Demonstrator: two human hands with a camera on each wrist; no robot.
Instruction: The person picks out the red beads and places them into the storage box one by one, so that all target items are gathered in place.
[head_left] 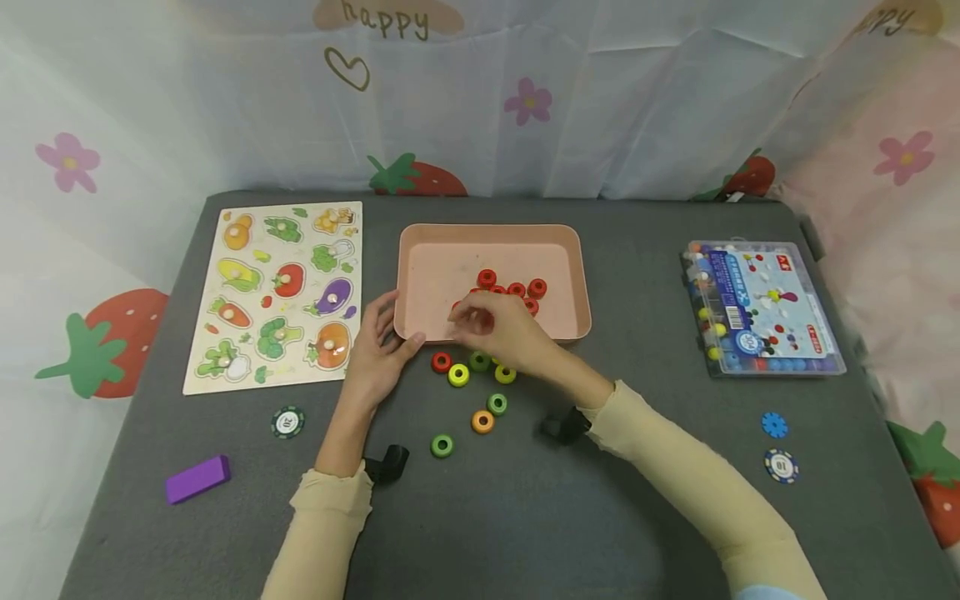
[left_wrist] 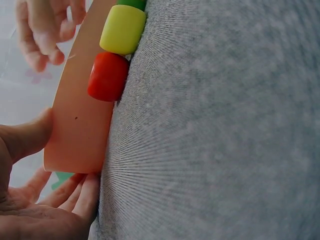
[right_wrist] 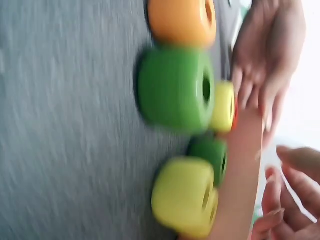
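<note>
My left hand (head_left: 377, 352) holds the near left corner of a pink tray (head_left: 420, 250). Its thumb lies on the front wall and its fingers on the left side, as the left wrist view shows. Several red beads (head_left: 537, 288) lie inside the tray. Over the tray's front rim hovers my right hand (head_left: 504, 325), its fingers loosely bent and nothing visible between them in the right wrist view (right_wrist: 290, 200). Just outside the front wall are a red bead (left_wrist: 108, 76), yellow beads (head_left: 458, 374) and a dark green bead (head_left: 479, 361). Nearer me lie green beads (head_left: 442, 446) and an orange bead (head_left: 483, 422).
A vegetable puzzle board (head_left: 251, 329) lies left of the tray. A purple block (head_left: 198, 479) and a dark poker chip (head_left: 287, 422) are at the near left. On the right stand a clear plastic case (head_left: 765, 308), a blue disc (head_left: 775, 425) and a blue-white chip (head_left: 782, 466).
</note>
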